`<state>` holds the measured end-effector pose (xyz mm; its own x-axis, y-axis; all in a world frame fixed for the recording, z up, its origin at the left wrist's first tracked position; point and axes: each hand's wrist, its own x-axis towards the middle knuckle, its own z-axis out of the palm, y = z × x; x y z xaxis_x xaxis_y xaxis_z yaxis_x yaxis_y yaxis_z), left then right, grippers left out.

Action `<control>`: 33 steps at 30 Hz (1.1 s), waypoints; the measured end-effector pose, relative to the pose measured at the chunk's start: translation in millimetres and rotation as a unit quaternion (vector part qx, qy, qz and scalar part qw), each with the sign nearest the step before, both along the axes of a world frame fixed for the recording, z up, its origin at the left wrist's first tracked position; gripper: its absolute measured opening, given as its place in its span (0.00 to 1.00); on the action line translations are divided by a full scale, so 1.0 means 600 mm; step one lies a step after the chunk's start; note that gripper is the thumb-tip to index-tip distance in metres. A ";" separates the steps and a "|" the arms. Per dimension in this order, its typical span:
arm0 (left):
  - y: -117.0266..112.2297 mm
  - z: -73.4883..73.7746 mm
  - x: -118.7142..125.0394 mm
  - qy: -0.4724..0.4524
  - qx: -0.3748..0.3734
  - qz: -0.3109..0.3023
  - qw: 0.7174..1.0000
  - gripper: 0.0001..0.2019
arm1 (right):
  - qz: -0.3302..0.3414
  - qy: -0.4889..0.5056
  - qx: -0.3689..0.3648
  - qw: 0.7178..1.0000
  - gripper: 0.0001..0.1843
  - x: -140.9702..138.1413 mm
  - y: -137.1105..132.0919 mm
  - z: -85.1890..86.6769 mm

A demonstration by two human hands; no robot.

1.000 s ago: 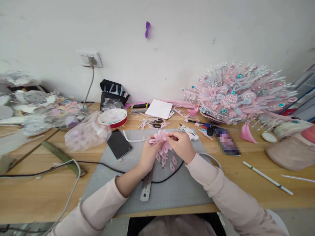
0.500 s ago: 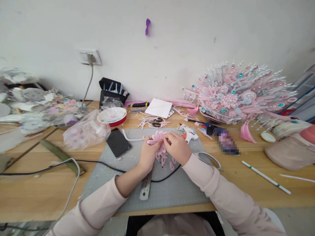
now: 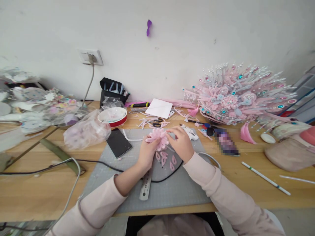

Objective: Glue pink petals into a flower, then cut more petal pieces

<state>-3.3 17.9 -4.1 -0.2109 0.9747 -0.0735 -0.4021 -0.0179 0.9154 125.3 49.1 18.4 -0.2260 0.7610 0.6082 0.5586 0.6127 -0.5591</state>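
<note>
My left hand (image 3: pixel 147 154) grips a pink flower made of looped petals (image 3: pixel 157 137) from below, over the grey cutting mat (image 3: pixel 172 190). My right hand (image 3: pixel 180 144) rests beside the flower on its right, with fingertips pinched at the petals' edge. Several loose pink petals (image 3: pixel 169 160) lie on the mat between my wrists. A metal ruler (image 3: pixel 145 185) lies under my left wrist, crossed by a black cable (image 3: pixel 98 164).
A black phone (image 3: pixel 118 143) and a plastic bag (image 3: pixel 86 131) lie at the left. A white glue gun (image 3: pixel 189 131) sits behind my right hand. A large pink beaded headdress (image 3: pixel 236 96) stands at the back right. A red-rimmed bowl (image 3: pixel 113 117), scissors (image 3: pixel 156 124) and a white stick (image 3: pixel 265 178) are nearby.
The flower has turned so its face shows more fully. My right hand has shifted slightly right, off the flower's top to its edge.
</note>
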 end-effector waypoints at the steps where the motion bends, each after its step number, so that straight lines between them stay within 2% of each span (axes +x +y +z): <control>1: -0.001 -0.001 0.000 0.008 0.001 0.002 1.000 0.14 | 0.002 -0.005 0.001 1.000 0.06 0.000 0.001 -0.001; 6: -0.004 -0.001 0.001 0.048 0.009 -0.007 0.999 0.14 | 0.001 -0.014 0.007 1.000 0.05 0.000 0.002 -0.004; 13: -0.006 0.008 0.002 0.055 0.005 -0.002 0.998 0.15 | 0.013 0.007 0.009 1.000 0.05 -0.001 -0.001 0.000; 18: -0.004 0.004 0.002 0.056 0.006 -0.007 0.998 0.15 | 0.031 0.043 -0.039 0.998 0.04 -0.003 -0.001 -0.001; 20: -0.002 0.002 0.001 0.039 0.008 -0.004 0.999 0.14 | 0.029 0.092 -0.064 0.993 0.03 -0.003 0.000 0.003; 22: 0.001 0.002 -0.001 0.013 0.010 0.003 1.000 0.13 | 0.032 0.189 -0.110 0.975 0.02 0.000 0.002 0.013; 24: 0.006 0.003 -0.005 -0.004 0.013 0.017 1.000 0.11 | 0.047 0.292 -0.196 0.935 0.05 0.011 0.006 0.025; 26: 0.012 0.004 -0.009 -0.010 0.017 0.038 0.999 0.10 | 0.070 0.324 -0.298 0.895 0.07 0.032 0.014 0.035; 27: 0.014 0.004 -0.012 -0.010 0.018 0.047 0.999 0.09 | 0.077 0.306 -0.334 0.888 0.05 0.045 0.017 0.038; 28: 0.017 0.004 -0.015 -0.009 0.021 0.055 0.998 0.08 | 0.074 0.268 -0.352 0.894 0.05 0.059 0.021 0.038; 29: 0.020 0.004 -0.018 -0.007 0.024 0.061 0.998 0.08 | 0.054 0.207 -0.349 0.912 0.05 0.074 0.023 0.037; 30: 0.022 0.005 -0.021 -0.001 0.029 0.065 0.997 0.07 | 0.009 0.122 -0.326 0.937 0.03 0.087 0.025 0.034; 31: 0.023 0.005 -0.023 0.008 0.038 0.071 0.997 0.07 | -0.035 0.020 -0.290 0.956 0.06 0.099 0.025 0.029; 33: 0.024 0.005 -0.028 0.032 0.063 0.087 0.994 0.06 | -0.106 -0.135 -0.225 0.959 0.13 0.116 0.022 0.016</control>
<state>-20.1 32.6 -0.9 -0.3766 0.9241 0.0650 -0.3241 -0.1971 0.9253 194.9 62.6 27.8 -0.1398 0.9791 0.1474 0.8063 0.1990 -0.5570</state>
